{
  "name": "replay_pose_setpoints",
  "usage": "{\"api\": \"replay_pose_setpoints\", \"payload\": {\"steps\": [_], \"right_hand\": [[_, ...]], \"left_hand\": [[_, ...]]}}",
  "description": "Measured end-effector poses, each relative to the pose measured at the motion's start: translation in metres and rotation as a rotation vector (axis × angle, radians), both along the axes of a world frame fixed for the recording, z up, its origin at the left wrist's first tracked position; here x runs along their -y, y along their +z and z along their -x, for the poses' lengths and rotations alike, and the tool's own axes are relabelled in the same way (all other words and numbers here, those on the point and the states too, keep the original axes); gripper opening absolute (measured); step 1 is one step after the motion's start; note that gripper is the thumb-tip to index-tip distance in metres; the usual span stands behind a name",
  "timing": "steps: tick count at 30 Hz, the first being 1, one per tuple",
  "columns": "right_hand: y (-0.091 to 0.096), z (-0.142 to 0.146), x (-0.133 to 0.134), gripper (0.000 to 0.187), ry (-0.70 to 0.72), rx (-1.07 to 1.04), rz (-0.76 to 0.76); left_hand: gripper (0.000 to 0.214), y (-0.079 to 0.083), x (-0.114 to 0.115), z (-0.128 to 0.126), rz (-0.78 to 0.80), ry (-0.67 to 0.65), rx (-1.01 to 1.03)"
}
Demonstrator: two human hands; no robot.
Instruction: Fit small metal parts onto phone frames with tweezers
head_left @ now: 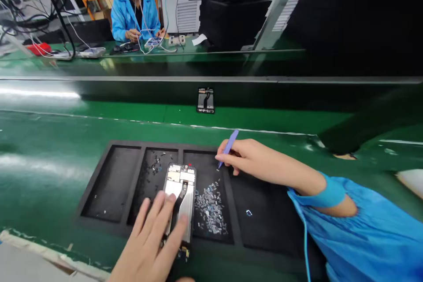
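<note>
The right hand [246, 157], fingers pinching a slim purple plastic tool [229, 144] (tip down), is nearer the heap of small grey metal parts [209, 209], which lies just toward the person from them. The left hand [155, 240] rests, fingers spread flat, on the open silver phone frame [181, 191], whose long axis runs away from them.

Bare left hand [148, 242], bare right hand [246, 156], loose bright-blue sleeve [363, 229], snug elastic cuff [332, 189]

The opened phone [181, 183], back cover off and board exposed, is lying flat and lengthwise across a divider of the black foam tray [112, 180], its near end sitting under the left hand [155, 238]. The purple tweezers [229, 144] are standing tilted, pinched in the right hand [244, 156], tip pointing down into the adjacent compartment.
</note>
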State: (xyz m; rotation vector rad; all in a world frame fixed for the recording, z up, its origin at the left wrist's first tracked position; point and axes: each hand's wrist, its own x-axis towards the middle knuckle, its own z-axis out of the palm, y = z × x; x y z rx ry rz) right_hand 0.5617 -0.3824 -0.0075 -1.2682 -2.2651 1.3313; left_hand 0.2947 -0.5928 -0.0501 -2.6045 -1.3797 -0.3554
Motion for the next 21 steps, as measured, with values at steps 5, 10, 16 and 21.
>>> {"api": "replay_pose_setpoints", "payload": {"steps": [5,10,16,21], "right_hand": [[-0.007,0.0,-0.001,0.03,0.005,0.055,-0.026],[-0.013,-0.004,-0.005,0.033,-0.021,0.023,-0.011],[-0.02,-0.005,-0.007,0.035,-0.043,0.065,0.021],[-0.017,-0.007,-0.006,0.032,-0.058,0.076,0.023]], "left_hand": [[0.071,0.002,-0.028,0.006,-0.1,-0.178,-0.142],[0.058,-0.003,-0.035,-0.01,-0.283,-0.233,-0.306],[0.058,-0.008,-0.034,-0.013,-0.331,-0.229,-0.375],[0.044,-0.013,-0.034,-0.012,-0.346,-0.189,-0.308]]}}
